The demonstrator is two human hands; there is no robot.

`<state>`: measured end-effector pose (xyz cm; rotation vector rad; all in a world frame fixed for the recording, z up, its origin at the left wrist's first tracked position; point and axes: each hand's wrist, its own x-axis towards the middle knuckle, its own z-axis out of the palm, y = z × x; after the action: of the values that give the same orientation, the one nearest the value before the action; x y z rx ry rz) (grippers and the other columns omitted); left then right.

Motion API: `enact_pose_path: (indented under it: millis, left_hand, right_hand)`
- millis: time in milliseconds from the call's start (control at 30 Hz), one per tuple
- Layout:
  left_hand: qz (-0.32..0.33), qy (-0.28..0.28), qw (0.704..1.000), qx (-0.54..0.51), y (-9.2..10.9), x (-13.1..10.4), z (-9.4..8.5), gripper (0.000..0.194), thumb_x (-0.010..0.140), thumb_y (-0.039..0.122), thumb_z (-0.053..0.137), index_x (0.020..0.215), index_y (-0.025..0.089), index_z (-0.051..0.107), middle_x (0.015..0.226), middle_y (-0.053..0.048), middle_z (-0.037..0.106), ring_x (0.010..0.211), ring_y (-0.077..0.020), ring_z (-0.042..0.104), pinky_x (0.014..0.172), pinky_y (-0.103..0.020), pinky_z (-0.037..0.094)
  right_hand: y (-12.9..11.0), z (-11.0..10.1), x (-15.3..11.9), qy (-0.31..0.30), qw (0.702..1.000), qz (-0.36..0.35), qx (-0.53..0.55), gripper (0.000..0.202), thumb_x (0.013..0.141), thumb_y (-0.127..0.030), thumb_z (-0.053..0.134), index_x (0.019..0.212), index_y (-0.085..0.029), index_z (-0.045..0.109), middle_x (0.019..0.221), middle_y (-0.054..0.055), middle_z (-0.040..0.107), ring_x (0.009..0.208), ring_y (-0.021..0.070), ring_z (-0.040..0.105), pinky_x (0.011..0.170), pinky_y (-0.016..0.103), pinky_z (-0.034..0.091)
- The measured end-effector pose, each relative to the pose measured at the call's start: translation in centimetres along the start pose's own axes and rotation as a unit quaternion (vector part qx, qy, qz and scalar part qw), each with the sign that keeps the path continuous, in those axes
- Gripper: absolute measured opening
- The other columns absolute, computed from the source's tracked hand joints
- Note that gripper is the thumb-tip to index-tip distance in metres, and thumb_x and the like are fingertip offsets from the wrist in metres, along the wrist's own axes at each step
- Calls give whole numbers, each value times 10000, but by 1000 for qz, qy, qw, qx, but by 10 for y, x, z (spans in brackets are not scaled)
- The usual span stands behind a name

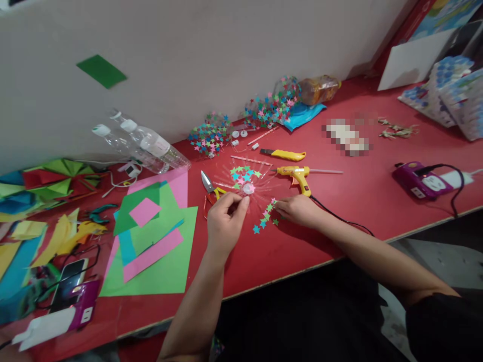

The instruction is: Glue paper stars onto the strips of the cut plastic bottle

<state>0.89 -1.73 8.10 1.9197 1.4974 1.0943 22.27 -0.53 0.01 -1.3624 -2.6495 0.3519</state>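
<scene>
A clear plastic piece [248,188] lies in front of me, thin strips fanning out from its round whitish middle. Green, blue and pink stars [241,174] sit on its far strips. My left hand [225,220] is closed in a pinch at the near left of the middle, on one of the strips. Beside a row of loose small stars [267,216], my right hand [300,210] has its fingertips pressed together at the upper end, on a star that is mostly hidden. Pliers [209,185] lie just beyond my left hand, and a yellow glue gun [298,176] beyond my right.
A yellow utility knife [284,154] and pink striped straws lie farther back. Star-covered clear balls [211,134] and plastic bottles [151,143] rest along the wall. Coloured paper [166,271] spreads at left. The glue gun's cord trails toward a purple power strip [422,181] at right.
</scene>
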Motion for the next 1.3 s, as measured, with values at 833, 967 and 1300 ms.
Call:
enact_pose_path:
  millis: [833, 967, 1300]
  left_hand:
    - [-62, -85, 989, -108, 19, -4, 29, 77, 812, 215, 565, 751, 177, 591, 651, 28, 551, 592, -103, 500, 559, -206, 416]
    - [-86, -62, 985, -136, 15, -2, 25, 99, 815, 273, 587, 793, 177, 594, 655, 29, 554, 563, -93, 482, 536, -202, 406]
    - [-61, -43, 984, -159, 5, 9, 16, 128, 830, 305, 611, 797, 181, 613, 699, 15, 594, 583, -94, 504, 564, -211, 430]
  right_hand:
    - [-31, -41, -6, 316, 942, -56, 97, 384, 932, -140, 390, 1274, -151, 564, 1150, 128, 701, 1015, 197, 686, 820, 331, 569]
    - [4, -57, -4, 228, 943, 233, 62, 303, 958, -334, 424, 1029, -163, 664, 910, 102, 740, 755, 205, 696, 617, 285, 475]
    - [61, -29, 9, 41, 915, 380, 128, 284, 844, -416, 573, 846, -142, 650, 838, 122, 713, 722, 211, 638, 553, 260, 321]
